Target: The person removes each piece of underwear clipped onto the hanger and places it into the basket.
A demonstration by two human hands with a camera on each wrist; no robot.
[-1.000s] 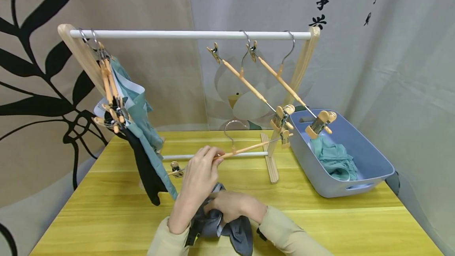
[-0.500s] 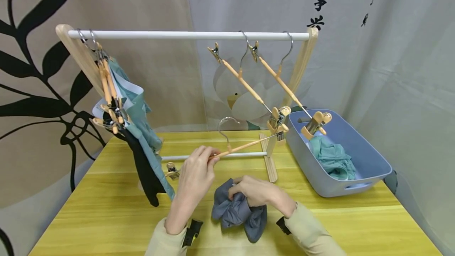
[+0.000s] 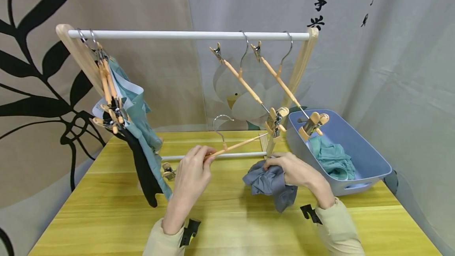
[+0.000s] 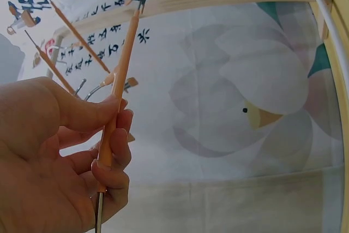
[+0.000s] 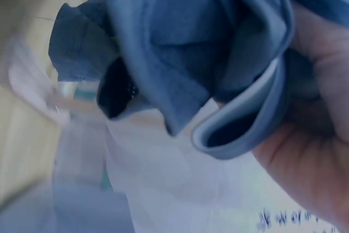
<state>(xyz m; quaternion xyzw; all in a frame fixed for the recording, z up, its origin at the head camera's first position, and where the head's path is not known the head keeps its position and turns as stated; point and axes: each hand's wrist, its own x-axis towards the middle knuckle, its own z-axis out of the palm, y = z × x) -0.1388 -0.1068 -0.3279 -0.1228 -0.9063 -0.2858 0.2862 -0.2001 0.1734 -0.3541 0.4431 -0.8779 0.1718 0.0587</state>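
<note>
Grey-blue garment (image 3: 271,185) up in the right hand (image 3: 296,172), clip hanger (image 3: 241,144) in the left hand (image 3: 192,172)!
Here it is, bunched and dangling over the wooden table (image 3: 220,216), near the blue-grey bin (image 3: 369,157), the right hand's fingers clamped on its cloth; folds and an open hem crowd the right-wrist view. Across from it, the left hand has thumb and fingers wrapped round the hanger's wooden bar, hook standing up, one metal clip showing beyond the knuckles. Overhead, two clip hangers (image 3: 245,85) slant from the right half of the white rail (image 3: 160,35), while teal and black clothes (image 3: 138,121) hang bunched at its left end. And inside the bin lies a crumpled teal garment (image 3: 332,159).
</note>
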